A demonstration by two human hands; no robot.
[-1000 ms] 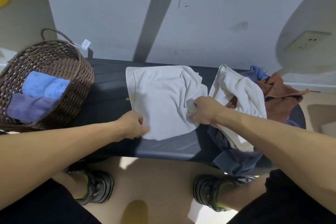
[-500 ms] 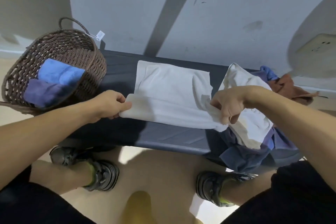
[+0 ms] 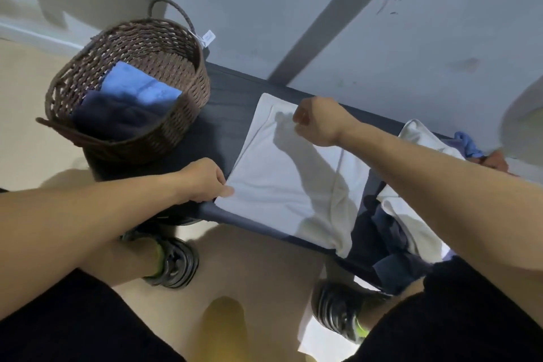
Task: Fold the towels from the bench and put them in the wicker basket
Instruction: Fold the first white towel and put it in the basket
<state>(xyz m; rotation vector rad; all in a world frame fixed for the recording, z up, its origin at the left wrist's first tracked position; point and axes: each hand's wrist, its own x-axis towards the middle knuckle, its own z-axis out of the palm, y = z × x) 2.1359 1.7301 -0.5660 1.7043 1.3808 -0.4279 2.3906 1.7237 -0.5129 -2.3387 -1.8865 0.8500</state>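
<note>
Wicker basket held two folded towels. White towel lay on bench, mid-fold: left hand pinched near corner, right hand gripped far edge. Unfolded heap remained.

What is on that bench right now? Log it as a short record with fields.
towel in work: white towel, flat on the bench
left hand: pinches its near left corner
right hand: pinches its far edge
basket: on the bench's left end, holds a blue towel and a dark towel
waiting: towel pile at right
</note>
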